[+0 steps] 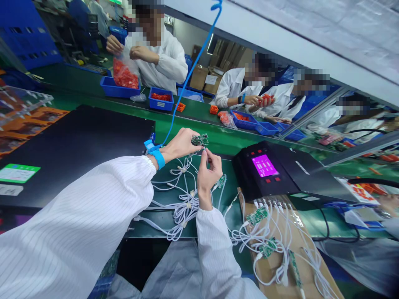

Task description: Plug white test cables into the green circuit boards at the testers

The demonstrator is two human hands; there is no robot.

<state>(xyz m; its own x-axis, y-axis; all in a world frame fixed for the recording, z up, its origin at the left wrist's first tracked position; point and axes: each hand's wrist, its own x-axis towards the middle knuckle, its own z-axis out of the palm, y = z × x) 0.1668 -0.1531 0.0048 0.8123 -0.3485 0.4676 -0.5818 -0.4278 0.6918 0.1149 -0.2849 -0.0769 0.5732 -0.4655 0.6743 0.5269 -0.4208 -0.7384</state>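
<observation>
My left hand, with a blue wrist strap round its wrist, grips a small green circuit board above the bench. Just below that board, my right hand is closed in a pinch, fingertips at the board's lower edge. What sits between those fingertips is too small to make out. Beneath both hands lie bundled white cables on the green bench top. Another circuit board is partly visible beside my right hand.
At right, a black tester with a lit purple screen has white cables and several circuit boards before it on cardboard. A large black box stands left. Co-workers sit across the belt behind blue bins. A blue cord hangs down to my wrist.
</observation>
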